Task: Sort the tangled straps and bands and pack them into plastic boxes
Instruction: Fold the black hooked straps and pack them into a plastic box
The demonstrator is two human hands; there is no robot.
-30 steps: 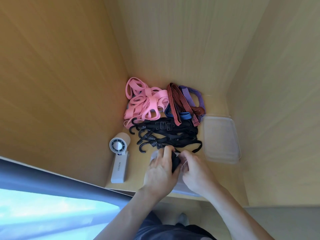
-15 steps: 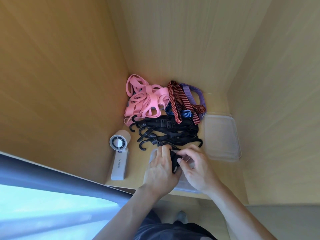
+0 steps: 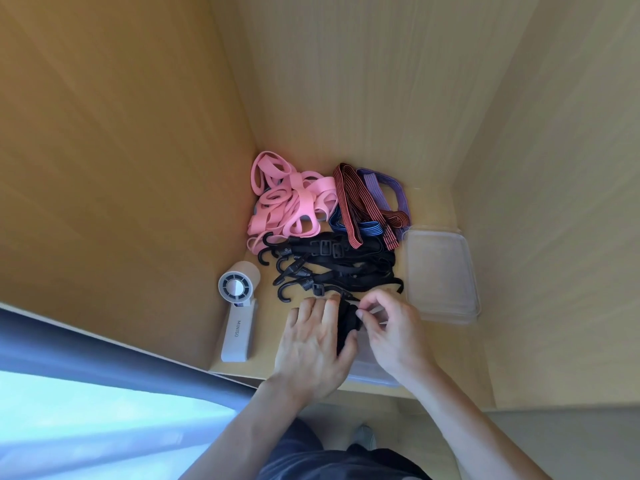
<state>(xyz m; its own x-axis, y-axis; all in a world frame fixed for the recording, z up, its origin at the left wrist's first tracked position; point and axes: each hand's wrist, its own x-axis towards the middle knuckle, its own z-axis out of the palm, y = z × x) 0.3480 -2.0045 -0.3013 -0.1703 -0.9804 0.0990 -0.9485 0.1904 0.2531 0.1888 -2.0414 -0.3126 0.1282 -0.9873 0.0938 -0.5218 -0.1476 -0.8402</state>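
A folded black strap (image 3: 347, 323) lies bunched between my hands over a clear plastic box (image 3: 372, 374) at the shelf's front edge. My left hand (image 3: 311, 344) grips the bundle, fingers over it and thumb against its side. My right hand (image 3: 391, 329) pinches the strap's upper end with curled fingers. Behind them lies a pile of black hooked straps (image 3: 332, 268). Farther back sit tangled pink bands (image 3: 291, 206), a red-and-black striped band (image 3: 356, 206), a purple band (image 3: 384, 192) and a blue band (image 3: 367, 230).
A clear lid or second box (image 3: 441, 275) rests at the right of the pile against the wooden side wall. A white handheld fan (image 3: 239, 306) lies at the left. Wooden walls close the shelf on three sides. A grey rail crosses the lower left.
My right hand has shifted up and away from my left hand to pinch the strap's upper end. My left hand keeps its hold on the black bundle.
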